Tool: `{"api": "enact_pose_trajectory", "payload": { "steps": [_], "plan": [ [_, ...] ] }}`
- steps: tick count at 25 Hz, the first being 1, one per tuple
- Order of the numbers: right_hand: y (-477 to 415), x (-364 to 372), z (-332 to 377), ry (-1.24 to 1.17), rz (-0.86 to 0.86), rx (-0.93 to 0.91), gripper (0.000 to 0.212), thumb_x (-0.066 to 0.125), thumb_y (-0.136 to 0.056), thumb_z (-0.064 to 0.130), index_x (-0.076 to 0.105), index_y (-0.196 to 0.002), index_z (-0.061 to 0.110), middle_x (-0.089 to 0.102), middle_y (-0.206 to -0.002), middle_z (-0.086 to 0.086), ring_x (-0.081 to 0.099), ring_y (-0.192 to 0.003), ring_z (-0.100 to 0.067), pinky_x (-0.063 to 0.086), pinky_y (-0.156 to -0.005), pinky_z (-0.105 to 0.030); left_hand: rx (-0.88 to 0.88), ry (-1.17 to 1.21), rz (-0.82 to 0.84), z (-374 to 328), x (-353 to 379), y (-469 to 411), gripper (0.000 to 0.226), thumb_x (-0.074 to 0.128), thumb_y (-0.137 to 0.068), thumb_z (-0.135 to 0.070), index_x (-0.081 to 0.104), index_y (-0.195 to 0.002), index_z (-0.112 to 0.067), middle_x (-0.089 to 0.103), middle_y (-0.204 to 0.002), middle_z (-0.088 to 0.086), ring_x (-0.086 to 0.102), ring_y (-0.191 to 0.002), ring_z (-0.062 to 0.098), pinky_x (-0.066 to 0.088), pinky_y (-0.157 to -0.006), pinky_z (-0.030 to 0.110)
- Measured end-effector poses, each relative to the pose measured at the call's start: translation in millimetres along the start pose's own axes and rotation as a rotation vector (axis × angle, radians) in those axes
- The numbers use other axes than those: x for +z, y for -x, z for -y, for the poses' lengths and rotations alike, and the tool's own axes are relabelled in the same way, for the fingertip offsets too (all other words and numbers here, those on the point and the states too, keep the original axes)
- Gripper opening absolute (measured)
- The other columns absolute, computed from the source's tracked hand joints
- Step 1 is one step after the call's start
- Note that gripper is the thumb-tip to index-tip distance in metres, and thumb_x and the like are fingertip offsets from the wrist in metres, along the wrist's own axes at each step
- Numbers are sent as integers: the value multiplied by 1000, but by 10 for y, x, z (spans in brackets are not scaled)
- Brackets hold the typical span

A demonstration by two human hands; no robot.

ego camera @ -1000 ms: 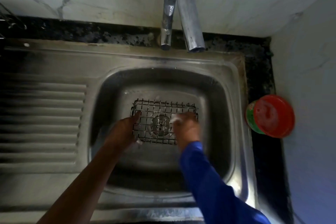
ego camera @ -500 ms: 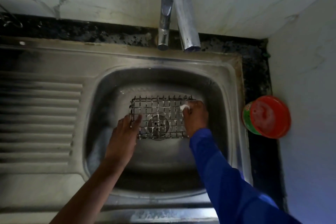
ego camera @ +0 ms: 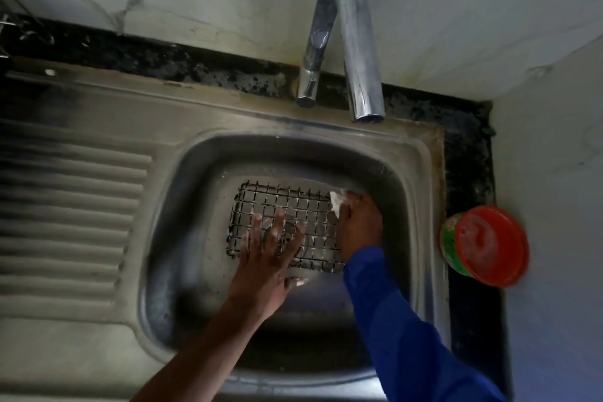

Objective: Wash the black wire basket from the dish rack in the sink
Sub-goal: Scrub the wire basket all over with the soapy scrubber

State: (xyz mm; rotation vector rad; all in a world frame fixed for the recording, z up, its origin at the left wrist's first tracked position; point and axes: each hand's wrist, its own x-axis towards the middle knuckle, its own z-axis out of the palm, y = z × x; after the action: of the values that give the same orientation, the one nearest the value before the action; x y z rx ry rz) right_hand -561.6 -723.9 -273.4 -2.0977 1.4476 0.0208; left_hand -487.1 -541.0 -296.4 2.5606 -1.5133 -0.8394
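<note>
The stainless-steel sink basin (ego camera: 421,173) holds the black wire basket (ego camera: 293,202), a square-meshed grid lying flat on the bottom over the drain. The left hand (ego camera: 270,248) presses on it with straight, spread, soapy fingers. The right hand (ego camera: 359,225) curls round a white sudsy wad (ego camera: 336,201) at the basket's far right corner. A round red-lidded green tub (ego camera: 486,245) sits by the sink's right edge.

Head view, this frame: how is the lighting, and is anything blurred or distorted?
Head view: dim, darkest over the drainboard; glare streaks on the faucet; left hand on the wire basket motion-smeared; white scrubber in the right hand featureless; red-lidded tub soft; sink rim bows from the wide lens.
</note>
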Motion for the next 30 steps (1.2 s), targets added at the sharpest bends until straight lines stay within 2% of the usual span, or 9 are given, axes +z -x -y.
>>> {"api": "enact_pose_trajectory", "payload": {
  "steps": [5, 7, 10, 13, 17, 21, 24, 27, 30],
  "plan": [
    [427, 76, -63, 103, 73, -28, 11, 53, -97, 17, 58, -102, 26, 59, -98, 4, 60, -80, -6, 45, -61, -14, -10, -11, 47, -28, -3, 11, 111, 55, -86, -71, -32, -148, -45, -49, -153, 6, -45, -139, 41, -20, -113, 58],
    [421, 98, -58, -11, 47, -21, 19, 54, -96, 19, 57, -112, 28, 52, -106, 15, 55, -87, -1, 44, -73, -11, -11, 3, 63, -30, -52, 1, 110, 54, -88, -69, -36, -146, -45, -53, -150, 6, -45, -138, 42, -20, -114, 58],
    [192, 48, -39, -119, 22, 61, 26, 51, -96, 10, 62, -120, 12, 55, -121, 1, 53, -100, -8, 42, -92, -15, -17, 7, 101, -1, -124, -33, 112, 57, -89, -65, -37, -146, -43, -54, -148, 6, -45, -137, 42, -20, -112, 55],
    [185, -3, 6, -252, 45, 169, 28, 50, -95, 5, 63, -120, 9, 58, -121, -8, 56, -97, -12, 37, -78, -2, 7, -3, 91, 42, -144, -16, 119, 66, -87, -58, -37, -146, -44, -52, -151, 4, -42, -139, 39, -18, -114, 52],
    [22, 75, 195, -273, -39, 287, 25, 47, -98, 12, 60, -118, 5, 58, -119, -12, 57, -94, -17, 35, -77, -6, 2, -15, 145, 59, -160, 13, 120, 67, -88, -54, -38, -145, -44, -52, -151, 3, -45, -138, 38, -17, -115, 53],
    [197, 364, 734, -149, 80, -52, 24, 45, -99, 15, 60, -118, 12, 60, -112, -7, 58, -94, -15, 45, -75, -16, 9, -47, 194, 26, -236, -5, 110, 59, -95, -51, -39, -144, -39, -58, -143, 5, -45, -137, 39, -22, -113, 52],
    [160, 281, 641, -61, 81, 5, 21, 43, -100, 16, 58, -115, 14, 56, -97, 3, 52, -77, -2, 42, -61, -6, -63, -2, 146, 121, -204, 74, 112, 60, -94, -48, -38, -147, -33, -55, -147, 8, -42, -140, 37, -18, -118, 49],
    [104, 211, 484, 73, 42, 67, 21, 44, -100, 17, 61, -110, 12, 63, -108, -9, 59, -88, -15, 47, -77, -23, -158, 19, 80, 229, -185, 207, 119, 66, -92, -42, -39, -148, -30, -52, -149, 12, -40, -141, 36, -16, -117, 43],
    [278, 546, 1001, 29, 153, -202, 24, 48, -96, 11, 61, -116, 10, 58, -118, -15, 56, -106, -26, 47, -91, -33, -148, 41, 123, 243, -184, 222, 105, 56, -99, -39, -34, -151, -25, -47, -151, 17, -35, -144, 37, -13, -121, 45]
  ]
}}
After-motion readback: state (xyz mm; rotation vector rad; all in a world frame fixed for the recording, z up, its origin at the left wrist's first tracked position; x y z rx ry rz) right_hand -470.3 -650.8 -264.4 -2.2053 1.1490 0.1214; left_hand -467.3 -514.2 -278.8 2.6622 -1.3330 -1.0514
